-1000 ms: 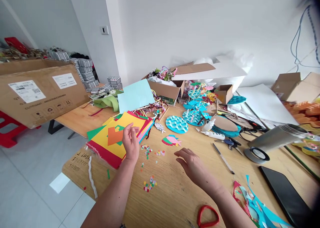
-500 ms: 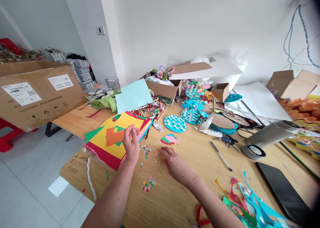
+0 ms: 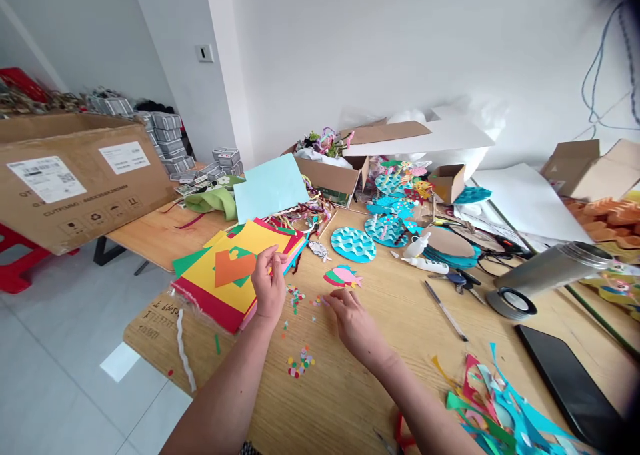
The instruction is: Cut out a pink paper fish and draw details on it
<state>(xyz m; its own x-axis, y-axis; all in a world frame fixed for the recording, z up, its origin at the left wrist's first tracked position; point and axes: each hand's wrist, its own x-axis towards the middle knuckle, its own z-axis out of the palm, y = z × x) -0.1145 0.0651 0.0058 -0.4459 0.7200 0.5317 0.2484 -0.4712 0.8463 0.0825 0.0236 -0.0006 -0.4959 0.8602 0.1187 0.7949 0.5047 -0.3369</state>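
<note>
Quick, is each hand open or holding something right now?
Left hand: half-curled by the coloured paper; can't tell if it holds anything.
Right hand: bent down at small paper dots; grip can't be told.

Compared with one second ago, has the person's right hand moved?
Yes. Judged against the pink-topped paper fish, the right hand has shifted left, closer to the small cluster of paper dots.

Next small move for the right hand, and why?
Probably pinch one of the loose paper dots with the right hand: its fingertips sit right beside them, near the fish cutout. Whether it already holds one is too small to tell.
</note>
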